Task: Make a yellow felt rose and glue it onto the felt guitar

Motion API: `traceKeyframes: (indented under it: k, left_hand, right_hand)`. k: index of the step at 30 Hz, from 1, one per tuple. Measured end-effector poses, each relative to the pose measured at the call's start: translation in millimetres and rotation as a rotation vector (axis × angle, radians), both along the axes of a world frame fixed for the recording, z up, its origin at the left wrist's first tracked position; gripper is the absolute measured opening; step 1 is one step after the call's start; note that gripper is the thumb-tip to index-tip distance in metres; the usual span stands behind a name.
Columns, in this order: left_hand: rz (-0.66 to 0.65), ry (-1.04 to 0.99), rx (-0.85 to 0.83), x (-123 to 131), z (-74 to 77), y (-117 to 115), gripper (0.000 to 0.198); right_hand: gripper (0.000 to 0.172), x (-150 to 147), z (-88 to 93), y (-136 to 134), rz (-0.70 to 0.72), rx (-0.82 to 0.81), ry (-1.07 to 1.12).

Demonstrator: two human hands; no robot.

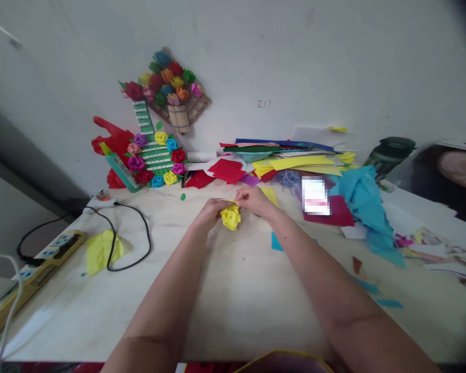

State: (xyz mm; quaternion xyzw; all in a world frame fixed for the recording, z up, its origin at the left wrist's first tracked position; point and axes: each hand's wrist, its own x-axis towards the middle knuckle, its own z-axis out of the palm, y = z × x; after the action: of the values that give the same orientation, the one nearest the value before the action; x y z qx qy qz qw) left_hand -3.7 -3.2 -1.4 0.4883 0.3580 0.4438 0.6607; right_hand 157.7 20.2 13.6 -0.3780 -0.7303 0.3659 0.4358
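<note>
Over the middle of the table, a yellow paper flower (pixel 230 218) hangs with its crumpled petals facing me. My left hand (pixel 212 211) is closed around its back, at the upper left. My right hand (pixel 252 199) pinches the yellow paper at the flower's upper right edge, with fingertips close to those of my left hand. Exactly what lies between the fingertips is too small to make out. Behind my right hand lies a flat yellow paper piece (pixel 269 197). A blue paper piece (pixel 277 241) shows partly under my right forearm.
Stacked coloured paper (pixel 295 165) lies along the wall, near a pixelated bright screen (pixel 316 197). At the left stand a green glue bottle (pixel 120 168), a flower-decorated guitar shape (pixel 155 153) and a power strip (pixel 42 267) with cables. Blue crepe paper (pixel 365 197) and a dark bottle (pixel 390 155) are right.
</note>
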Motion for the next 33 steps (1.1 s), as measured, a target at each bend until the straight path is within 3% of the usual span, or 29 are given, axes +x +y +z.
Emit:
traceKeyframes:
  k: [14, 22, 33]
  left_hand:
    - [0.087, 0.138, 0.059, 4, -2.3, 4, 0.036]
    - [0.085, 0.13, 0.051, 3, -1.2, 2, 0.036]
    - [0.091, 0.124, 0.005, 5, 1.5, 1, 0.032]
  right_hand:
    - [0.005, -2, -5.2, 4, -0.145, 0.102, -0.167]
    - [0.006, -4, -5.9, 2, -0.166, 0.061, -0.249]
    - [0.008, -3, -10.6, 4, -0.1, 0.041, -0.2]
